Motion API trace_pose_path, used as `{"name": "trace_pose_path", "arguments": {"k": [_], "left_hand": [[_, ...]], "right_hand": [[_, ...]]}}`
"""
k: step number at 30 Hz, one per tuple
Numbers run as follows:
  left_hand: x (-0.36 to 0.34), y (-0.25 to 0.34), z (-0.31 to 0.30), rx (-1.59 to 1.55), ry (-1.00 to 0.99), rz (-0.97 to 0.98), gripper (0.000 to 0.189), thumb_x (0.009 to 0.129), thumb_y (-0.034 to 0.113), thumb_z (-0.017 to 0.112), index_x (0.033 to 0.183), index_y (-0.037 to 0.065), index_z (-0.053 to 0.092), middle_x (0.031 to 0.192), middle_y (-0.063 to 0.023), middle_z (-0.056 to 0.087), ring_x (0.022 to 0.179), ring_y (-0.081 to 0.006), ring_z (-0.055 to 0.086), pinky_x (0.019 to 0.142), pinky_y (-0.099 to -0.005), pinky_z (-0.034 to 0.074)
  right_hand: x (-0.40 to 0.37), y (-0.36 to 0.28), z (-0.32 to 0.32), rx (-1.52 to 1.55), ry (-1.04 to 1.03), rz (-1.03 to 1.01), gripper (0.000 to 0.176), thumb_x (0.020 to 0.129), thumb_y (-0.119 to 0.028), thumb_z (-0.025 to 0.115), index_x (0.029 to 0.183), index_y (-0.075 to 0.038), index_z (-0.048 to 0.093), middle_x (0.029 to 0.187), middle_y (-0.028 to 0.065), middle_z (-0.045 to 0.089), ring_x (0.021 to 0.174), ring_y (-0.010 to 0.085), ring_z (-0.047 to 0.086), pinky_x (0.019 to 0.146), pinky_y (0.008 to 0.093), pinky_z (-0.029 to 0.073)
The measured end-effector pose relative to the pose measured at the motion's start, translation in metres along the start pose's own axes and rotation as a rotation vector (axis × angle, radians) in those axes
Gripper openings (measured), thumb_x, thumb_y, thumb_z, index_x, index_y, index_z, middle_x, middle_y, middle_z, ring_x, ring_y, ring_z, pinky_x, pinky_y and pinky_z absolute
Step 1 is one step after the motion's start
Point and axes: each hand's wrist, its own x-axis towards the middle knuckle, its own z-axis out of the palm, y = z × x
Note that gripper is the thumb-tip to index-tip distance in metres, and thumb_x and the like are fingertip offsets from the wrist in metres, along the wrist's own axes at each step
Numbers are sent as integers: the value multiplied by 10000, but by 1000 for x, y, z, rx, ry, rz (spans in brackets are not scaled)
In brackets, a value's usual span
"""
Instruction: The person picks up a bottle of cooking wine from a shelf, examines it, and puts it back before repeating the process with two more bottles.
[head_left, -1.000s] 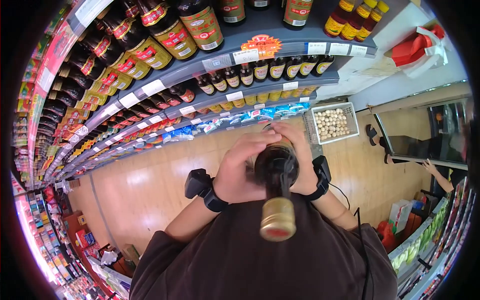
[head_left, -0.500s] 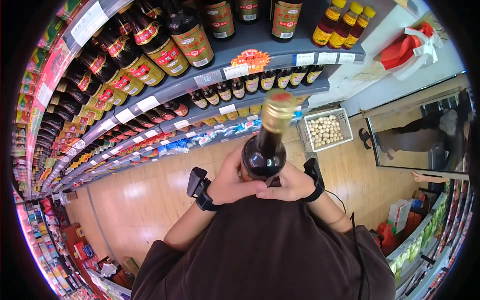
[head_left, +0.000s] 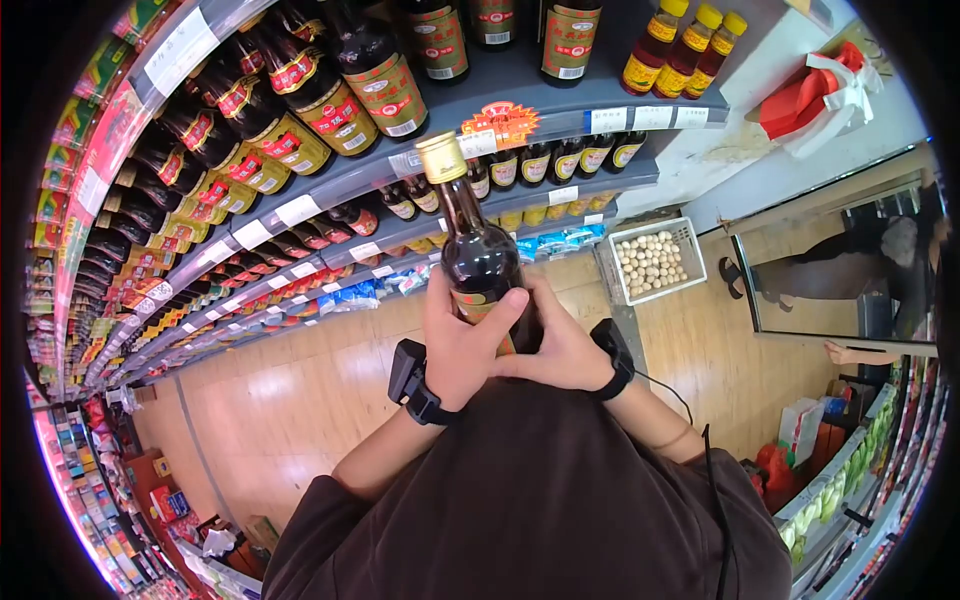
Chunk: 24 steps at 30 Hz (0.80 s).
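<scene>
A dark bottle is held in front of the chest, between the body and the shelf. Both hands are clamped on its lower part. The left hand is wrapped around the left side, with the thumb laid across the label. The right hand is pressed on the right side and under the base. The hands are close together and seem to touch below the bottle, so neither is clearly nearer to it.

The long axis of the bottle is directed away from the person, towards the shelf and a little to the left. The gold cap is the far end and is seen before the shelf edge, near an orange tag. Whether the cap touches the shelf cannot be told.

The label is red and gold, but it is mostly covered by the thumb and no word can be read. Similar shelf bottles carry red and yellow labels, with writing too small to read. The white price tags are also unreadable. A basket of eggs is seen to the right, well apart from the hands.
</scene>
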Motion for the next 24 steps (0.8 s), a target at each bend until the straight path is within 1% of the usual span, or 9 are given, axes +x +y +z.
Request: {"name": "trace_pose_path", "arguments": {"k": [4,6,8,9,12,14,17,19,24], "left_hand": [[8,7,-4,-217,-102,-68,497,864,85,775,1249,17,468,1160,-68,625,1049,-136,614,927,-310,494],[13,12,-4,-115,-159,64,469,861,73,775,1215,13,474,1171,-78,622,1072,-142,614,941,-304,492],[17,18,1,-95,-137,71,553,827,77,811,1248,-2,463,1184,-96,621,1091,-155,615,962,-313,491],[20,23,4,18,-114,157,617,803,85,832,1279,-10,451,1186,-102,620,1092,-157,616,968,-319,493],[31,25,11,195,-55,331,795,729,169,897,1353,-28,445,1194,-138,609,1092,-202,620,960,-348,501],[37,27,14,509,65,515,816,701,234,910,1346,-28,485,1197,-170,589,1098,-265,612,942,-368,502],[41,31,25,582,121,600,827,664,262,925,1325,-22,518,1184,-182,580,1092,-312,603,935,-388,504],[46,26,34,593,149,724,835,648,248,944,1311,-25,516,1153,-145,569,1032,-258,607,885,-365,506],[56,39,46,642,175,725,853,648,244,942,1330,-19,501,1174,-165,548,1072,-303,587,922,-384,497]], "right_hand": [[9,3,-9,163,63,-27,846,773,-181,859,1419,-10,340,1241,120,538,1163,189,535,992,355,441],[16,-11,-13,160,104,-32,780,771,-189,843,1386,2,403,1213,123,564,1138,192,561,975,338,452],[28,-19,-22,-32,102,-119,715,753,-185,829,1340,4,466,1203,136,573,1101,235,584,970,338,459],[33,-18,-26,-241,149,-190,679,737,-193,819,1306,4,505,1205,162,574,1078,313,598,962,373,476],[54,-15,-28,-416,248,-334,750,706,-219,856,1326,-10,490,1202,183,572,1073,369,592,951,405,492],[55,-23,-17,-430,329,-309,818,682,-246,891,1344,-3,476,1211,202,568,1107,394,585,956,425,496],[51,-29,-3,-314,622,-136,845,684,-242,898,1354,32,464,1264,232,566,1151,393,578,965,431,489],[54,-8,-9,-395,631,-182,803,709,-231,875,1346,44,470,1272,229,572,1152,387,594,938,420,503],[60,-33,-27,-468,611,-200,678,729,-239,868,1272,17,552,1201,185,620,1081,356,645,888,403,527]]}}
